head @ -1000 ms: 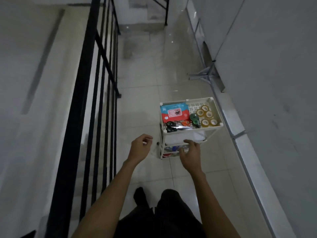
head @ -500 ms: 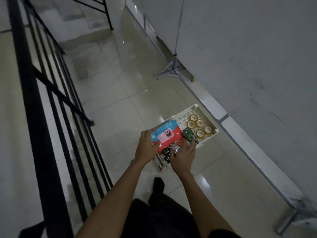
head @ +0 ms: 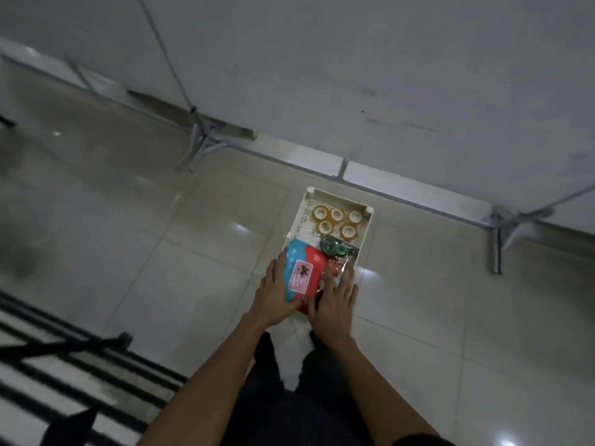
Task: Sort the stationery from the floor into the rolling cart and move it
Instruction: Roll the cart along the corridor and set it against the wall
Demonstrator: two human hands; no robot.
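Note:
I look straight down on the white rolling cart (head: 342,197), which stands on the tiled floor close to the wall. Its top tray holds several brown tape rolls (head: 336,215) at the far end, a green tape dispenser (head: 335,246) and a blue and red pack (head: 301,272) at the near end. My left hand (head: 272,296) holds the tray's near left edge, thumb along the pack, its fingers hidden. My right hand (head: 335,302) lies on the near right end with straight fingers over small red and shiny items (head: 336,267). The lower shelves are hidden.
A grey wall runs across the top, with a metal bracket (head: 199,146) at its base on the left and another bracket (head: 497,239) on the right. A black stair railing (head: 64,349) crosses the lower left. My dark-trousered legs fill the bottom centre.
My view has swung right to face the wall, now from above the cart. Both hands went from hovering behind the cart to resting on its top tray, and the railing dropped to the lower left.

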